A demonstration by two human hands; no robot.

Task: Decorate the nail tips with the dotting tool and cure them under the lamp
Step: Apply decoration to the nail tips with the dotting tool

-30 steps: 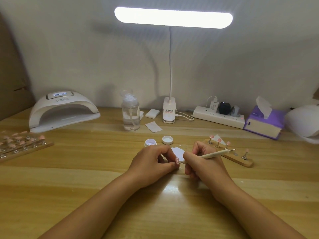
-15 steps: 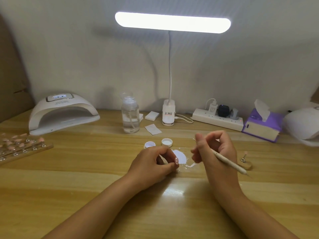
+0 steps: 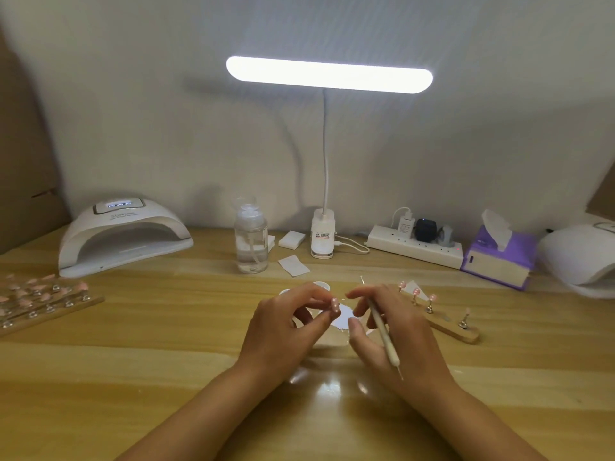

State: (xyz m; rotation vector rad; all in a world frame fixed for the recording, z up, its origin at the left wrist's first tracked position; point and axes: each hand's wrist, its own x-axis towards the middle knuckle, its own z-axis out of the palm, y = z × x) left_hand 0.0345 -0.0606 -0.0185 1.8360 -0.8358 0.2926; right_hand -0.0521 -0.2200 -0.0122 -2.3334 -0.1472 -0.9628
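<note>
My left hand [image 3: 283, 327] pinches a pink nail tip [image 3: 334, 305] with white dots on it, held just above the wooden table. My right hand [image 3: 386, 331] holds the cream dotting tool [image 3: 382, 327] in curled fingers, its long shaft slanting back over the hand and one metal point sticking up beyond the fingers. A white paint patch [image 3: 344, 317] lies on the table between the hands. A wooden holder [image 3: 446, 326] with several pink tips on stands sits right of my right hand. The white curing lamp [image 3: 123, 237] stands at the back left.
A rack of pink tips [image 3: 43, 301] lies at the left edge. Behind my hands are two small white jars [image 3: 322, 286], a clear pump bottle [image 3: 251, 241], cotton pads [image 3: 294, 265], the desk lamp's base [image 3: 322, 237], a power strip [image 3: 416, 249], a purple tissue box [image 3: 499, 261] and a second white lamp [image 3: 579, 257].
My right hand turned the dotting tool end over end, lifted off the table and came back beside the nail tip. My left hand raised the tip slightly.
</note>
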